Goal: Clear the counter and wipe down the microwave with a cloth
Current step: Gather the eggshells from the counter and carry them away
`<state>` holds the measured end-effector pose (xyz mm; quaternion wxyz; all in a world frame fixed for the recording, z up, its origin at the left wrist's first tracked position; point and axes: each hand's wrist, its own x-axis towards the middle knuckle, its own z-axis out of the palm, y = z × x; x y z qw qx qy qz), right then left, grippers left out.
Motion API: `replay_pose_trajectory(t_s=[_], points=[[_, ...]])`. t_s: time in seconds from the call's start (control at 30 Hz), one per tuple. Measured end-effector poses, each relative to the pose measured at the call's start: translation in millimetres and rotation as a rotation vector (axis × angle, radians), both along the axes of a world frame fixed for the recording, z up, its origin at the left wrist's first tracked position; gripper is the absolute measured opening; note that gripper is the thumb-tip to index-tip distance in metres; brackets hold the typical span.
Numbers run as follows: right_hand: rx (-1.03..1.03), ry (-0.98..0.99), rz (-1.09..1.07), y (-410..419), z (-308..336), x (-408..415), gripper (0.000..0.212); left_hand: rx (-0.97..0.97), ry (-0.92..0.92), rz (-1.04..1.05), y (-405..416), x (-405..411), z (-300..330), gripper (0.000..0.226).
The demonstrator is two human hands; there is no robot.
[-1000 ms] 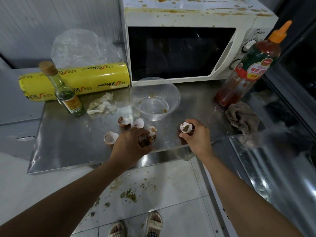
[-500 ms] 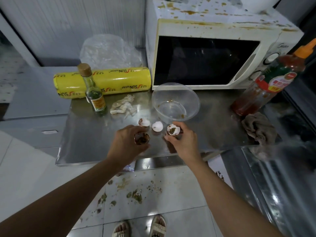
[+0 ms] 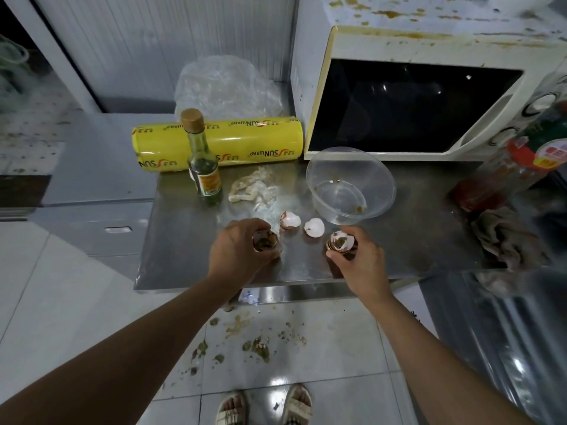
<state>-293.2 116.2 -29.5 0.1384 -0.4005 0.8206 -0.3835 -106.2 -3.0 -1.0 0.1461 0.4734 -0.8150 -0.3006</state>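
My left hand point(image 3: 242, 253) grips a dirty brown eggshell point(image 3: 264, 240) over the steel counter point(image 3: 190, 240). A second dirty eggshell point(image 3: 340, 241) sits in my right hand point(image 3: 359, 262). Between the hands, two more broken eggshells point(image 3: 290, 220) point(image 3: 314, 227) lie on the counter. A stained white microwave point(image 3: 399, 41) stands at the back right, splattered brown on top. A brown cloth point(image 3: 506, 237) lies crumpled at the counter's right end.
A clear plastic bowl point(image 3: 380, 176) sits before the microwave. At the back left lie a yellow cling-wrap roll point(image 3: 245, 139), a small corked bottle point(image 3: 204, 167), a crumpled scrap point(image 3: 254, 188) and a plastic bag point(image 3: 227, 87). A red sauce bottle point(image 3: 518, 167) stands far right. Food scraps litter the floor point(image 3: 254, 345).
The view has shifted left and closer. Both hands have drawn nearer together with their eggshells. Fewer loose shells now lie on the counter near my left hand.
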Motion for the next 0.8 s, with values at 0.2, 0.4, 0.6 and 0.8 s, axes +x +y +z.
replay_pose_trajectory(t_s=[0.2, 0.4, 0.6, 0.8], points=[[-0.003, 0.000, -0.006, -0.6, -1.2, 2.5, 0.047, 0.027, -0.073, -0.024, 1.7, -8.5, -10.0, 0.043], [0.000, -0.027, -0.024, -1.3, 0.0, 3.8, 0.046, 0.054, -0.082, -0.051, 2.5, -7.9, -13.2, 0.046], [-0.008, -0.052, -0.024, 0.7, 0.1, 3.6, 0.046, 0.019, 0.088, -0.018, -9.9, -27.1, 0.2, 0.052], [0.014, -0.072, -0.030, 0.4, 1.6, 3.8, 0.047, -0.019, 0.066, -0.027, -27.2, -59.6, 1.7, 0.041]])
